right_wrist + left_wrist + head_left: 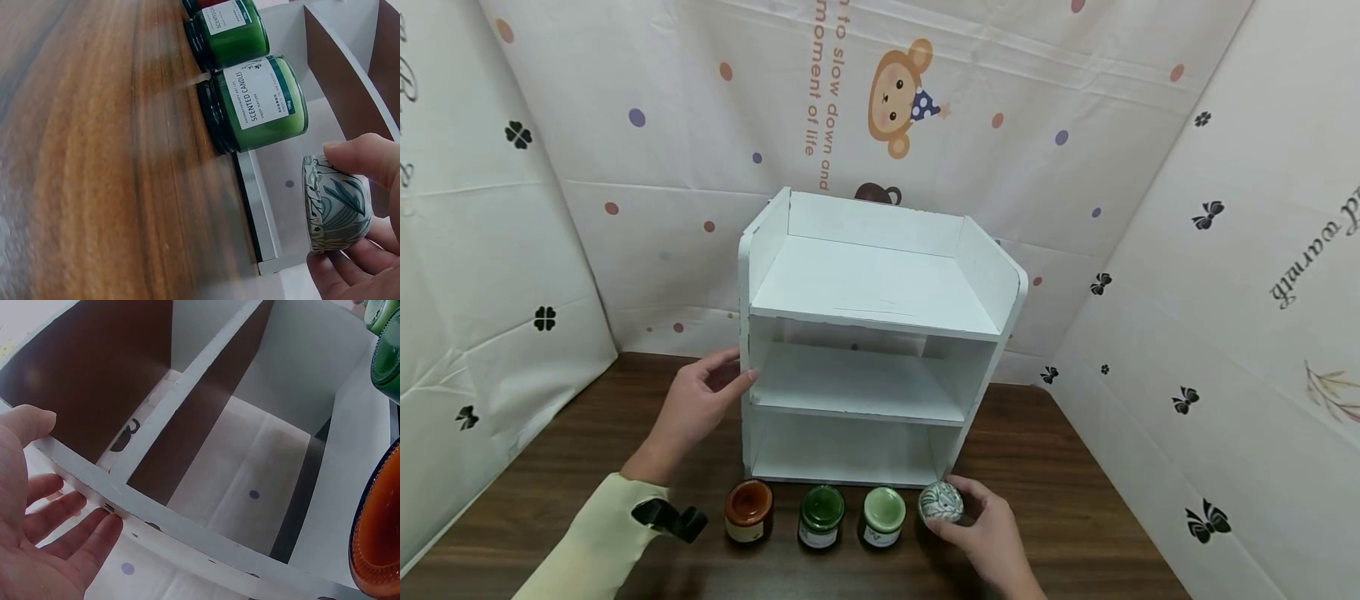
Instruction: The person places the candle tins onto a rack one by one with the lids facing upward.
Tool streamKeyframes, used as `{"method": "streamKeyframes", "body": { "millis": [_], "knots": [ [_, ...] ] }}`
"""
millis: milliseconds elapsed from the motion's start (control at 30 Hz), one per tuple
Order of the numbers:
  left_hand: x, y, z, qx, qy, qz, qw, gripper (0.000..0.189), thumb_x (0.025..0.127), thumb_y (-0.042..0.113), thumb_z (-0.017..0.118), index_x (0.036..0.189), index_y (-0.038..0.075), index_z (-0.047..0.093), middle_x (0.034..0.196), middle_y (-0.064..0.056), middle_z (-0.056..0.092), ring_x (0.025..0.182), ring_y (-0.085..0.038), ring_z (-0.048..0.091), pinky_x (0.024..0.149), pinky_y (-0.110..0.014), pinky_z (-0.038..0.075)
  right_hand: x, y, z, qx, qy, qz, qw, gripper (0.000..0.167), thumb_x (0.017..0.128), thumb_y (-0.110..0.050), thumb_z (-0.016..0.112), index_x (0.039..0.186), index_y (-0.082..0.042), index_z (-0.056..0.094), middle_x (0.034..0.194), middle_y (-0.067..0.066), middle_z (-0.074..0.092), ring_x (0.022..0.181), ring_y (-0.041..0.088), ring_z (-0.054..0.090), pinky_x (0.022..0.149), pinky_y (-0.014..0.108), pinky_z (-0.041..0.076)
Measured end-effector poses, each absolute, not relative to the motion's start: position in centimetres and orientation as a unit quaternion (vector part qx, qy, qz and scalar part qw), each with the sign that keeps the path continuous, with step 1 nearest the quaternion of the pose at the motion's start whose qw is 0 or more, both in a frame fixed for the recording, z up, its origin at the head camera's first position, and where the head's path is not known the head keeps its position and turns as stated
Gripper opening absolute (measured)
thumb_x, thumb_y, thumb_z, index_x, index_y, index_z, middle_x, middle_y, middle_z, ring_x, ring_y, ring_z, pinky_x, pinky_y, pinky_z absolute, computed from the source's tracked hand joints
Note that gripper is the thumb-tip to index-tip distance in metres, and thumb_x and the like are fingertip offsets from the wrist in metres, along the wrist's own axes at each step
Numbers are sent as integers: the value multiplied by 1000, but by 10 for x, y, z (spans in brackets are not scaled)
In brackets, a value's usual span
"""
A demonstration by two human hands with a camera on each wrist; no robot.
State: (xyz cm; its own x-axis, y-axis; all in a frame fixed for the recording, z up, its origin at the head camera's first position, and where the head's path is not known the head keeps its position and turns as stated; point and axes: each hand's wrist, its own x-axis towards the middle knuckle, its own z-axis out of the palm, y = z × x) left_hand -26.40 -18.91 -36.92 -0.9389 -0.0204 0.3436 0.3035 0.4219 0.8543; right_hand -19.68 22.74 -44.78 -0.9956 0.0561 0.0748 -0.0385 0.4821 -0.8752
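My right hand (pixel 992 533) grips a small round tin with a leafy blue-green pattern (pixel 941 502), thumb on one side and fingers on the other. Beside the left panel of a white shelf unit (pixel 880 283) is my left hand (pixel 700 400); its fingers lie along the outer face and the thumb at the front edge. A light-green candle jar (pixel 883 517), a dark-green candle jar (pixel 821 517) and an amber candle jar (pixel 748 510) stand in a row before the unit. Their dark lids (pixel 215 117) face the tabletop in the right wrist view.
The unit stands on a dark wood tabletop (pixel 1075 500), its lower compartments facing me. Printed cloth (pixel 662 208) hangs behind and on both sides. A black strap (pixel 670 518) is around the left sleeve.
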Motion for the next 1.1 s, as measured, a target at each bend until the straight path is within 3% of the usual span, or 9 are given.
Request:
{"method": "streamKeyframes", "body": {
  "millis": [267, 567, 1100],
  "knots": [
    [-265, -189, -369, -78, -834, -527, 144, 65, 98, 49, 65, 149, 9, 53, 140, -19, 63, 124, -35, 63, 99, -47, 57, -197, 226, -447, -3, -857, 512, 59, 61, 70, -14, 94, 125, -5, 69, 122, 11, 72, 112, 27, 69, 86, 29, 60],
    [-262, -188, -366, -81, -832, -530, 144, 64, 98, 47, 66, 149, 10, 53, 140, -18, 63, 124, -34, 63, 98, -42, 59, -195, 224, -444, 4, -844, 533, 67, 62, 70, -12, 94, 125, -3, 68, 123, 13, 71, 114, 27, 68, 86, 27, 60],
    [-262, -189, -365, -79, -833, -529, 144, 66, 98, 48, 66, 149, 9, 53, 141, -20, 62, 123, -36, 63, 99, -48, 58, -191, 218, -441, 18, -820, 567, 75, 58, 71, -9, 93, 124, -4, 69, 123, 12, 71, 107, 18, 69, 83, 23, 59]
  ]
}}
